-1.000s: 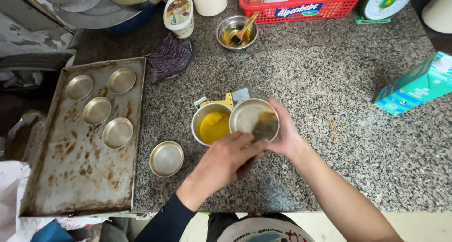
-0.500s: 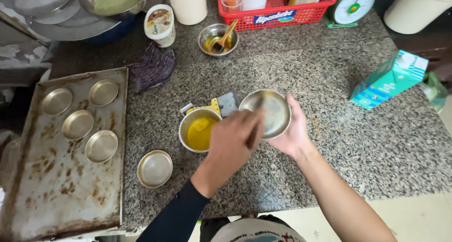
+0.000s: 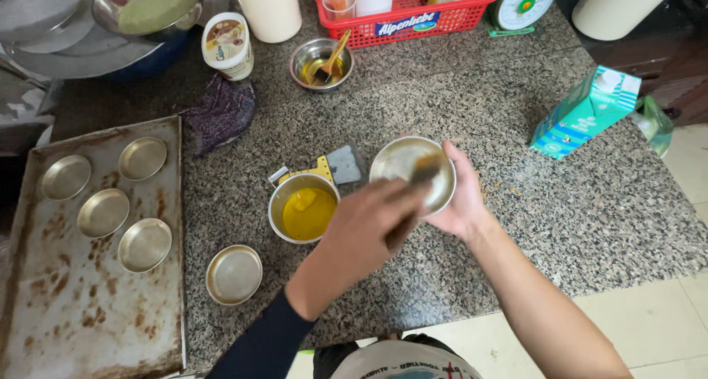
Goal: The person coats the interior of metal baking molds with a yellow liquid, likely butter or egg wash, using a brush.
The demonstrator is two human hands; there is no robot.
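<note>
The right hand (image 3: 463, 202) cups a small round metal tin (image 3: 410, 167) from below and the side, its fingers curled around the far rim so the shallow, shiny dish sits tilted up above the counter. The left hand (image 3: 366, 231) is closed around a brush (image 3: 413, 183), whose dark handle runs out from under the knuckles and whose blurred bristle end lies inside the tin, against its inner wall. Just left of the left-hand fingers stands a steel cup of yellow oil (image 3: 304, 208), round, smooth-walled and open-topped; behind it, close to the thumb side, lies a yellow-handled scraper (image 3: 330, 167) with a flat grey blade. Nearer the body and left of the left wrist sits another empty tin (image 3: 234, 274), alone on the speckled grey granite counter (image 3: 516, 106). Further left, well apart from both hands, a rusty, stained baking tray (image 3: 74, 320) carries four more tins (image 3: 103, 212) of the same shallow round shape. Beyond the fingers, toward the far edge, are a crumpled dark cloth (image 3: 221, 113), a small steel bowl with a spoon (image 3: 321, 62), a red plastic basket (image 3: 413, 14) and a dial scale (image 3: 522, 1). To the right of the right-hand fingers a teal carton (image 3: 586, 113) lies on its side.
</note>
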